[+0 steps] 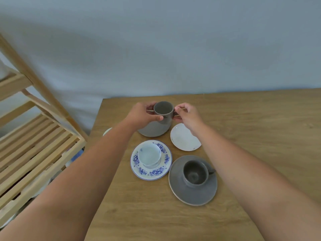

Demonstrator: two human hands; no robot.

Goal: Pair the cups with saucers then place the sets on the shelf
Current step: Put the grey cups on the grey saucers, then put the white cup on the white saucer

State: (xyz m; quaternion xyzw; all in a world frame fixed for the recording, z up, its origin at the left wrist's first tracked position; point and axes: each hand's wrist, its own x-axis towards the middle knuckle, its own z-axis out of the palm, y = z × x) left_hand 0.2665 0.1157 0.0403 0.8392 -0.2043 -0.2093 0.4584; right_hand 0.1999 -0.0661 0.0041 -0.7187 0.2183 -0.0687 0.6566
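A grey cup [163, 109] stands on a grey saucer [152, 130] at the far side of the group of crockery. My left hand [145, 114] grips the cup's left side and my right hand [185, 114] pinches its handle on the right. Nearer to me, a white cup [149, 154] sits on a blue-flowered saucer [165, 161], and a second grey cup [195, 173] sits on a wide grey saucer [192, 193]. A plain white saucer [184, 139] lies bare under my right wrist.
The crockery rests on a wooden table [251, 136] against a pale wall. A slatted wooden shelf unit [34, 141] stands to the left of the table, with some dishes dimly visible on its lower level [41, 186].
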